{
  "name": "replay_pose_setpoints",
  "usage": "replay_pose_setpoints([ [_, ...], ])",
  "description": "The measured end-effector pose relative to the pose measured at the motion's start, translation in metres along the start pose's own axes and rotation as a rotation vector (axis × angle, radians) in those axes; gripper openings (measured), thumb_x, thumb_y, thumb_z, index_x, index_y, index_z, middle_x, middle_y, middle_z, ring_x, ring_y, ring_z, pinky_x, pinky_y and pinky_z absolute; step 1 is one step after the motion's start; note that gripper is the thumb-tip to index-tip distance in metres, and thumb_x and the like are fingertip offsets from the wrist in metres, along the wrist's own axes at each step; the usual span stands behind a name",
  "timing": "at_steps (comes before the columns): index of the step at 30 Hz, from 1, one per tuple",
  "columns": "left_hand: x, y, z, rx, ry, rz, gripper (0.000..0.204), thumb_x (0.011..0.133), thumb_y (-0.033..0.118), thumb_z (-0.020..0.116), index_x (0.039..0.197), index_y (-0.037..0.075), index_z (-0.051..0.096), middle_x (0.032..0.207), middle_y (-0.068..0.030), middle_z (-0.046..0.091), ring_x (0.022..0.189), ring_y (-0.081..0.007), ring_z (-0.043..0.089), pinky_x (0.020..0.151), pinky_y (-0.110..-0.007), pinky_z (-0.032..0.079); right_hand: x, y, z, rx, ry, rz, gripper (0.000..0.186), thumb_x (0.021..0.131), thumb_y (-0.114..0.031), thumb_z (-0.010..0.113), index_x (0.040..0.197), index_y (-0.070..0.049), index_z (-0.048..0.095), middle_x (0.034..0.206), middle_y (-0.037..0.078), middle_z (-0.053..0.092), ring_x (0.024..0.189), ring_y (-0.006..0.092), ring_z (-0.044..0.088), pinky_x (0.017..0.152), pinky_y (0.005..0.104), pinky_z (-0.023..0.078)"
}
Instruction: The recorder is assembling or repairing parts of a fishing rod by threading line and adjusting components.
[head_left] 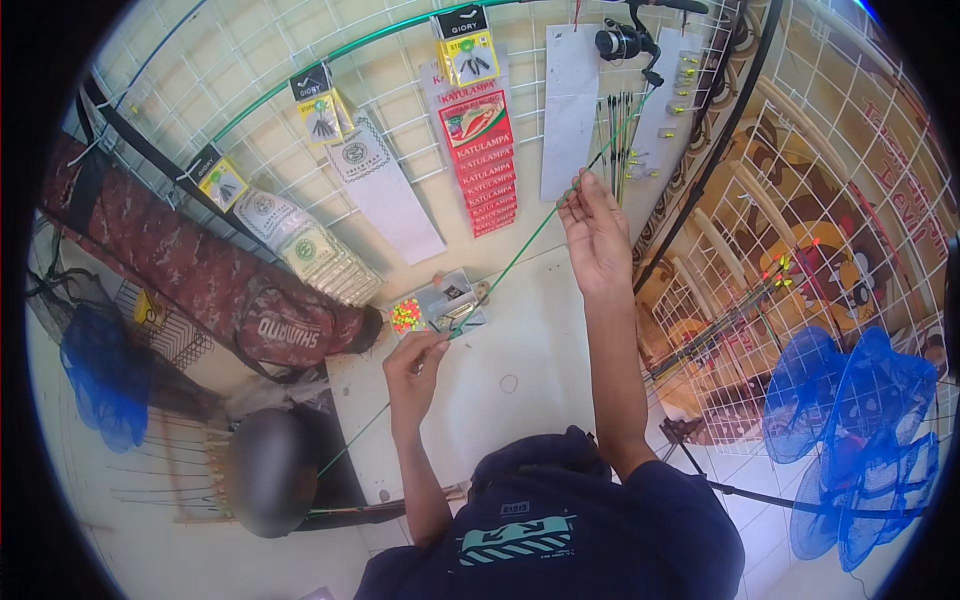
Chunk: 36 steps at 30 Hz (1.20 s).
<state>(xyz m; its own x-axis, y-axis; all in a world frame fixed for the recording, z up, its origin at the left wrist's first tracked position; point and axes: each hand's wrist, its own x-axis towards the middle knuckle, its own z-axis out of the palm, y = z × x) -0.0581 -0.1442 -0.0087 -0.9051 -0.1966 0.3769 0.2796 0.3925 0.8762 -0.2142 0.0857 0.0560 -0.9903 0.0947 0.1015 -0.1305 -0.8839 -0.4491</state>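
A thin green rod [515, 265] slants across in front of me, rising from lower left to upper right over a white table [530, 340]. The fingertips of my left hand [408, 375] pinch it beside a small tray [462, 300] of fishing bits, and a thin green length runs on below that hand. Higher up, my right hand [600, 235] has thumb and fingers closed on the rod, near the hanging thin floats [620, 135]. Exactly how the fingers wrap it is partly hidden.
Orange and yellow beads [408, 317] sit by the tray. A fishing reel [625, 42] is at the top. Packets [478, 150] hang on a white wire grid. A red camouflage rod bag [230, 280] leans left, near a blurred round shape [270, 470]. Blue nets [850, 410] hang right.
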Motion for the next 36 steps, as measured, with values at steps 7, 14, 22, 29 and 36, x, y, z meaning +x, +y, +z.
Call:
replay_pose_setpoints([
  [7, 0.0, 0.001, -0.002, -0.035, 0.001, -0.033, 0.014, 0.084, 0.0, 0.067, 0.097, 0.0, 0.071, 0.087, -0.0055, 0.064, 0.071, -0.0072, 0.051, 0.061, -0.021, 0.04, 0.002, -0.002, -0.004, -0.002, -0.045, 0.032, 0.014, 0.09, -0.013, 0.067, 0.101, -0.003, 0.065, 0.09, 0.003, 0.063, 0.083, 0.0129, 0.057, 0.082, 0.0283, 0.048],
  [14, -0.001, -0.002, -0.003, -0.014, 0.018, -0.033, 0.013, 0.084, 0.001, 0.068, 0.097, 0.0, 0.071, 0.085, -0.0051, 0.063, 0.071, -0.0083, 0.051, 0.061, -0.022, 0.04, 0.001, -0.004, -0.004, 0.085, -0.05, 0.131, 0.013, 0.089, -0.017, 0.068, 0.098, -0.008, 0.064, 0.09, 0.001, 0.063, 0.086, 0.0141, 0.056, 0.084, 0.0315, 0.047],
  [22, 0.001, 0.0, -0.001, -0.025, 0.006, -0.045, 0.015, 0.085, 0.001, 0.067, 0.099, 0.0, 0.071, 0.087, -0.0057, 0.064, 0.072, -0.0085, 0.052, 0.062, -0.022, 0.04, 0.002, -0.007, -0.004, 0.305, 0.027, 0.319, 0.017, 0.086, -0.012, 0.071, 0.101, -0.008, 0.065, 0.093, 0.003, 0.062, 0.091, 0.0158, 0.055, 0.089, 0.0334, 0.046],
  [29, -0.001, -0.003, -0.001, 0.009, 0.011, -0.038, 0.013, 0.084, 0.001, 0.067, 0.097, -0.001, 0.07, 0.087, -0.0063, 0.064, 0.071, -0.0088, 0.052, 0.063, -0.022, 0.042, -0.001, -0.016, 0.0, 0.383, 0.005, 0.418, 0.024, 0.086, -0.009, 0.07, 0.107, -0.005, 0.06, 0.097, 0.006, 0.056, 0.093, 0.0194, 0.053, 0.089, 0.0345, 0.047],
  [36, -0.004, -0.001, -0.001, -0.017, 0.023, -0.035, 0.014, 0.084, 0.001, 0.068, 0.098, 0.001, 0.071, 0.086, -0.0054, 0.064, 0.071, -0.0082, 0.052, 0.062, -0.022, 0.041, -0.002, -0.018, 0.002, 0.342, 0.039, 0.393, 0.021, 0.084, -0.008, 0.072, 0.103, -0.006, 0.063, 0.092, 0.006, 0.056, 0.089, 0.0183, 0.052, 0.086, 0.034, 0.046],
])
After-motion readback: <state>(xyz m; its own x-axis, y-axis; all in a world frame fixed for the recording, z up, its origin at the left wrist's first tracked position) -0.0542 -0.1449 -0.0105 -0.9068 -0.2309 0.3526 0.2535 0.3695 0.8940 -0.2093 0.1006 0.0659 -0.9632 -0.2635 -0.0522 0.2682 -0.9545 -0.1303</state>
